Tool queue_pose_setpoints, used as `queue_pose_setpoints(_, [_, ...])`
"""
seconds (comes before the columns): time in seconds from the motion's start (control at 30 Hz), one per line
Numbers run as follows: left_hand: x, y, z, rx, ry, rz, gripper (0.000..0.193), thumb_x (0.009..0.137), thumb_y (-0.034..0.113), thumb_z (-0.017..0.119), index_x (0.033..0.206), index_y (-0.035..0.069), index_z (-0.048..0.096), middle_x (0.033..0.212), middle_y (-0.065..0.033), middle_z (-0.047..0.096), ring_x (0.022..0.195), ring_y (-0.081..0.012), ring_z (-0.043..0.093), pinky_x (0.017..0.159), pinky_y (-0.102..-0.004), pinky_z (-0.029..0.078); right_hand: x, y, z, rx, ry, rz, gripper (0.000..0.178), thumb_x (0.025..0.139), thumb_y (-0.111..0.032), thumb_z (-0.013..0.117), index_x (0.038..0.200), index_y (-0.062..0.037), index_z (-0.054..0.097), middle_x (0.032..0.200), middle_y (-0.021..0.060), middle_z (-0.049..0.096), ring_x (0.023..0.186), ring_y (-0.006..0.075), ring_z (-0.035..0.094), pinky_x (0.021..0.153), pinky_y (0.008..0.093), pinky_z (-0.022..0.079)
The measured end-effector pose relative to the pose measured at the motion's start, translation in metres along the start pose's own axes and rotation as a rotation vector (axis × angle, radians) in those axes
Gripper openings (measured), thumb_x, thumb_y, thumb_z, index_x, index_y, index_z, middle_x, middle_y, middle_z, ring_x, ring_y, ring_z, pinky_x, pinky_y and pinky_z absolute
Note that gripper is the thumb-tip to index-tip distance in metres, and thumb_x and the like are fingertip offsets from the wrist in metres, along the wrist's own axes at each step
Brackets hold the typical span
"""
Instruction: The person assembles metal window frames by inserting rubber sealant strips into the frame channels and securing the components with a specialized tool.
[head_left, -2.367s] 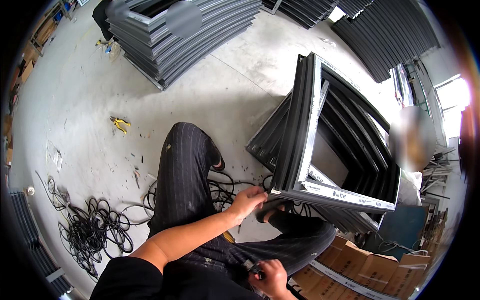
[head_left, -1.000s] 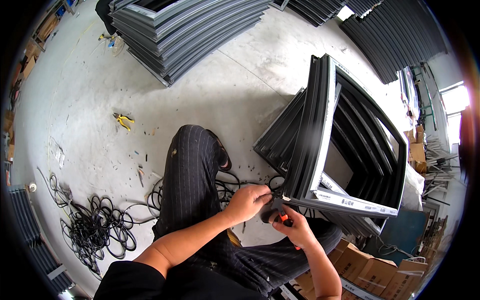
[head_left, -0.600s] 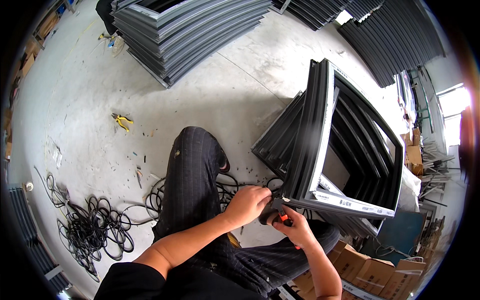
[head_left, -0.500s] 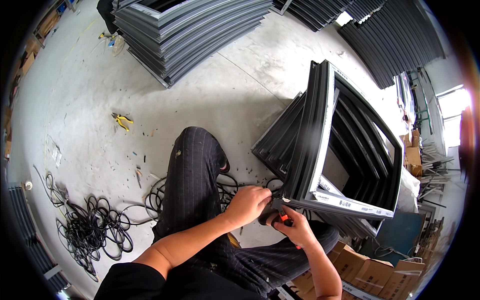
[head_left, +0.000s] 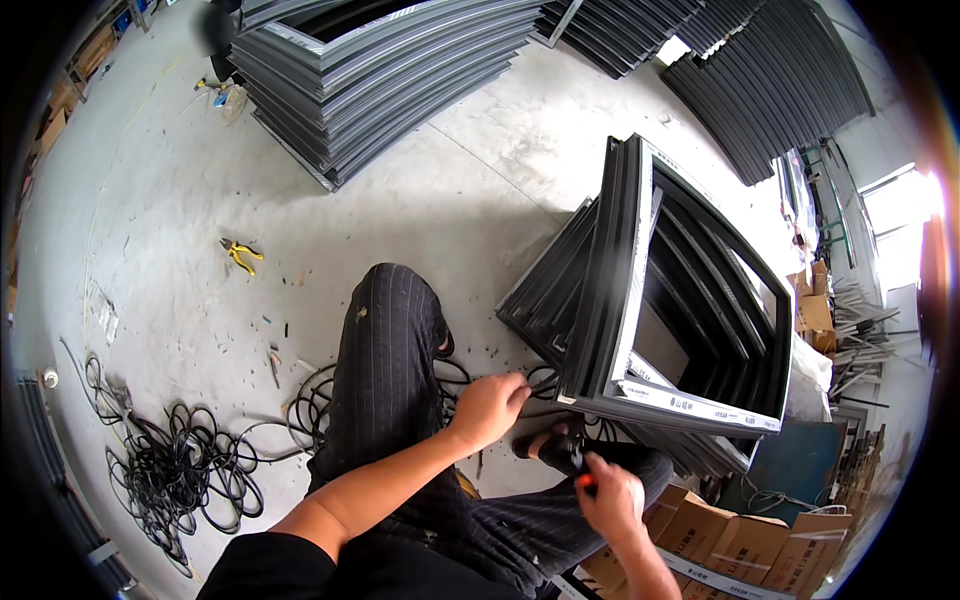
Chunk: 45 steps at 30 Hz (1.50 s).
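My left hand is closed, its fingertips pinching a thin black rubber-like strip close to the near corner of a dark window frame. The frame, with white tape along its face, lies on a stack of similar frames. My right hand grips a pair of pliers with red-and-black handles, held over my right leg and apart from the frame. Motion blurs the tool's head. More black strip lies in a tangled coil on the floor to the left, running behind my left leg.
Yellow-handled pliers lie on the concrete floor among small scraps. A tall stack of dark frames stands ahead, with more stacks at the far right. Cardboard boxes sit at the lower right.
My right hand has drawn the pliers away from the frame's corner, down and slightly right. My left hand has shifted a little left of the corner.
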<state>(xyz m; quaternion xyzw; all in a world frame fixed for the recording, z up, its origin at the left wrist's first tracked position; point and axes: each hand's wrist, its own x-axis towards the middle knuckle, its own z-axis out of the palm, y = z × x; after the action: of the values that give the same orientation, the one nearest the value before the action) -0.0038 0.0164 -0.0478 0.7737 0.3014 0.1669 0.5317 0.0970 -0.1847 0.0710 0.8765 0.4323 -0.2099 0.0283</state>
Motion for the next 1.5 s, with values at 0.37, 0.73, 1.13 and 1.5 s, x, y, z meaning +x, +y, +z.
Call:
queue_pose_setpoints(0.37, [-0.010,-0.001,0.027,-1.039,-0.361,-0.643,0.014,0.096,0.012,0.057,0.104,0.001,0.059,0.092,-0.0083,0.065,0.081,-0.0168,0.064,0.072,-0.0281,0.054,-0.142,-0.038,0.047,0.288,-0.164,-0.106,0.049,0.076,-0.028,0.073,0.119,-0.0085,0.061,0.104,0.0160,0.058,0.100,0.0359,0.054,0.086,0.0446,0.045])
queue_pose_setpoints(0.73, [-0.019,0.036,0.049,-1.145,-0.255,-0.681,0.013,0.096,0.011,0.057,0.103,0.000,0.054,0.096,-0.0135,0.065,0.091,-0.0243,0.067,0.081,-0.0343,0.059,0.021,-0.021,0.127,1.494,0.285,-0.168,0.068,0.083,-0.015,0.076,0.135,0.0013,0.037,0.106,0.0133,0.063,0.102,0.0194,0.060,0.087,0.0347,0.050])
queue_pose_setpoints(1.13, [0.071,0.016,0.055,-0.638,-0.159,-0.450,0.033,0.093,0.029,0.064,0.098,-0.003,0.063,0.081,-0.0053,0.066,0.064,-0.0129,0.061,0.059,-0.0266,0.049,0.036,0.007,0.130,1.884,-0.039,0.052,0.021,0.095,-0.012,0.060,0.107,0.0029,0.054,0.078,0.0062,0.059,0.061,0.0137,0.058,0.057,0.0279,0.052])
queue_pose_setpoints(1.5, [0.065,0.011,0.052,-0.558,-0.313,-0.490,0.029,0.094,0.028,0.062,0.093,-0.001,0.063,0.080,-0.0058,0.066,0.066,-0.0152,0.063,0.067,-0.0286,0.052,0.030,0.016,0.128,1.986,-0.066,0.087,0.023,0.094,-0.016,0.062,0.107,0.0029,0.059,0.078,0.0064,0.062,0.063,0.0148,0.059,0.063,0.0295,0.052])
